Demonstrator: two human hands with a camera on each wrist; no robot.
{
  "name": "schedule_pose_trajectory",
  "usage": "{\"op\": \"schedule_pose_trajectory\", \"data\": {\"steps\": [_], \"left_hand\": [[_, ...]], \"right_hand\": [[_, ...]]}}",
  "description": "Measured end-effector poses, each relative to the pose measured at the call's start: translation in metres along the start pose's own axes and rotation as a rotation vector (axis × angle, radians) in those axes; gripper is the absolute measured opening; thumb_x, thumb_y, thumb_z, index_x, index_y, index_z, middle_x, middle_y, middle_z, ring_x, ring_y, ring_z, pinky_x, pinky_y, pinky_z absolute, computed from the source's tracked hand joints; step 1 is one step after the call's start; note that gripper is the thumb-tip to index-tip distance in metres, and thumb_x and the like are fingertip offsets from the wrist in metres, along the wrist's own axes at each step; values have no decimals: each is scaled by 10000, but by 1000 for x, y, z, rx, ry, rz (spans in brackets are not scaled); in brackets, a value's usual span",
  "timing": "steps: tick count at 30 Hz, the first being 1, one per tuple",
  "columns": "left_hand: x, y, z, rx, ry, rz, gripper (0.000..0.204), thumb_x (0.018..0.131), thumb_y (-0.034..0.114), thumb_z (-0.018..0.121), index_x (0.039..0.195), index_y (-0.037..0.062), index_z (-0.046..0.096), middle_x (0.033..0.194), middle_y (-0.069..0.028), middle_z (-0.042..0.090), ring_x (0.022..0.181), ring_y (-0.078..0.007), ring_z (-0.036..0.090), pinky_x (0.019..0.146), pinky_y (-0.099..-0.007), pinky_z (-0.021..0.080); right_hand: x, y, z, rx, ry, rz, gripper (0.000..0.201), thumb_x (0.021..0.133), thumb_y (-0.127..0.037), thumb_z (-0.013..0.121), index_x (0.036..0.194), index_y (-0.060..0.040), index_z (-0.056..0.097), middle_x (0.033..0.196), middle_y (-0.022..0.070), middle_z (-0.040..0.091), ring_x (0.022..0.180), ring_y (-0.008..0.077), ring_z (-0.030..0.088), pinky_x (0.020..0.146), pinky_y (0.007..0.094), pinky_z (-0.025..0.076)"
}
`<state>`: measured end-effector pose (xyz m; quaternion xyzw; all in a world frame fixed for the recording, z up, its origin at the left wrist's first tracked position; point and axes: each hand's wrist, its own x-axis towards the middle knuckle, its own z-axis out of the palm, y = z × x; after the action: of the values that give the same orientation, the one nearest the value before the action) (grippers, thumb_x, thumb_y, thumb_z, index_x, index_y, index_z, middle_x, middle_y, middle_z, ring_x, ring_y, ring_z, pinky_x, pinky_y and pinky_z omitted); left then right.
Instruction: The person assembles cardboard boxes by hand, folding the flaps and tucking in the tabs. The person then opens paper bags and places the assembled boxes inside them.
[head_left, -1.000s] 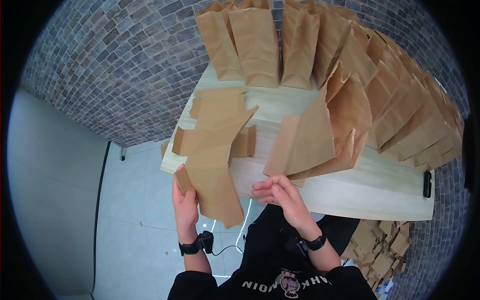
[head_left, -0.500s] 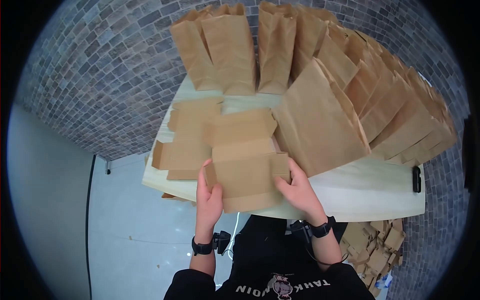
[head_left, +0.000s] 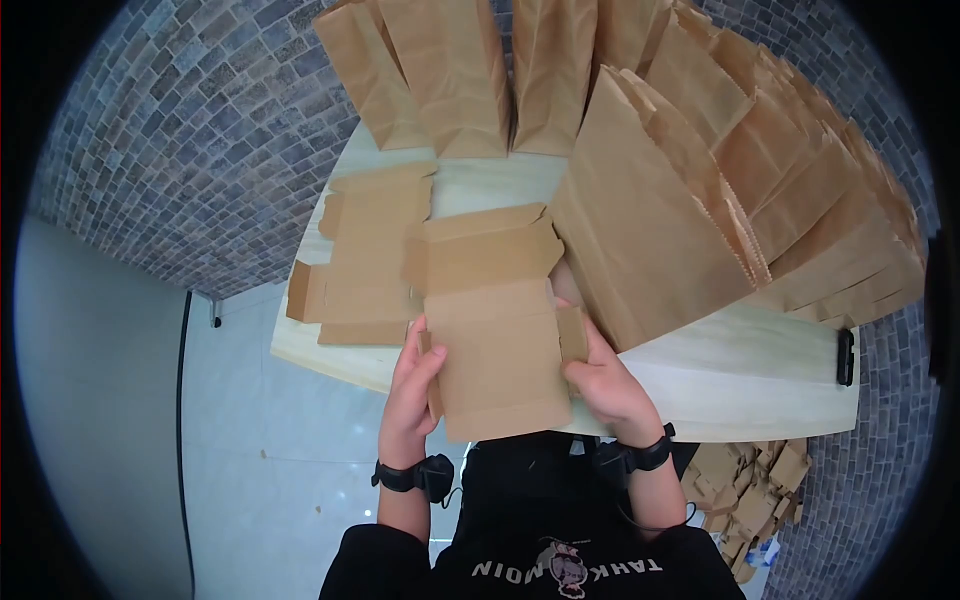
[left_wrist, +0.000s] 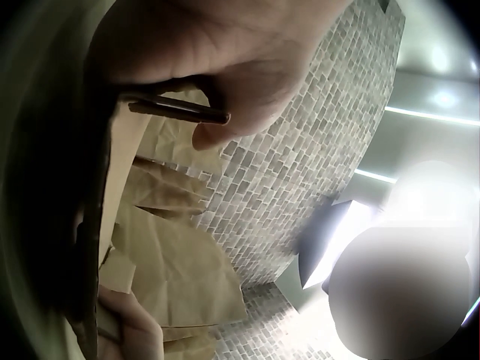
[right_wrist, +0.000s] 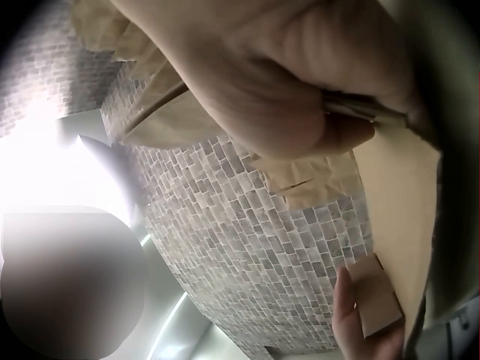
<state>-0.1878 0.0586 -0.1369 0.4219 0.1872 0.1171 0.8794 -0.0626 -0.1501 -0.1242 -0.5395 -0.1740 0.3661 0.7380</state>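
Note:
A partly folded brown cardboard box blank [head_left: 505, 350] is held out over the table's front edge, its side flaps bent up and its far panel lying back. On its left side my left hand [head_left: 408, 390] grips a flap [left_wrist: 176, 110], thumb on the inner face and fingers behind the board. My right hand [head_left: 615, 385] pinches the opposite flap [head_left: 573, 338] the same way, its fingers mostly hidden beneath. A second flat blank [head_left: 375, 260] lies on the table beyond my left hand. Right of the held blank a large brown paper bag [head_left: 650, 220] leans over the tabletop.
Several brown paper bags [head_left: 455, 80] stand along the table's back and right side. A small black object [head_left: 846, 358] sits at the table's right edge [head_left: 790, 400]. Below on the floor is a heap of cardboard pieces [head_left: 745, 495]. A brick-patterned wall [head_left: 210, 150] rises behind.
The box blank was tilted in my left hand alone, with my right hand apart from it. Now the blank faces up, the right hand grips its other flap, and the large bag leans differently.

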Motion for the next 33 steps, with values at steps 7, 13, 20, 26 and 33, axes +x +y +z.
{"op": "schedule_pose_trajectory", "data": {"steps": [7,13,20,26,33], "left_hand": [[0,-13,3,46,-25,80,605,989,72,534,1509,131,232,1386,-158,488,1218,-226,548,995,-390,495],[3,-14,-17,29,-163,249,389,930,-3,575,1291,90,463,1408,-212,478,1204,-274,576,953,-374,532],[4,-11,-36,-369,-86,148,139,858,-72,468,916,15,560,1307,-267,560,1115,-334,624,967,-440,542],[4,-8,-27,102,8,124,215,907,-26,421,1003,-68,609,1372,-229,541,1131,-270,616,960,-352,508],[-2,-3,-11,284,-1,169,252,1024,137,459,1121,-24,627,1247,-123,606,1075,-172,608,914,-304,500]], "right_hand": [[2,2,-9,46,-8,71,832,712,145,397,1504,-74,262,1410,106,419,1342,191,396,1091,321,343],[1,3,-11,241,85,122,723,729,166,421,1405,-84,359,1291,95,491,1201,184,501,965,295,452],[4,-1,-23,620,-19,137,585,762,140,459,1312,-56,446,1243,73,511,1100,193,581,886,292,520],[4,0,-28,593,5,180,626,693,137,427,1287,-58,473,1234,71,516,1105,179,567,902,285,505],[6,9,-9,-71,166,-56,690,661,148,377,1321,-34,459,1265,66,527,1223,170,495,1008,297,423]]}}
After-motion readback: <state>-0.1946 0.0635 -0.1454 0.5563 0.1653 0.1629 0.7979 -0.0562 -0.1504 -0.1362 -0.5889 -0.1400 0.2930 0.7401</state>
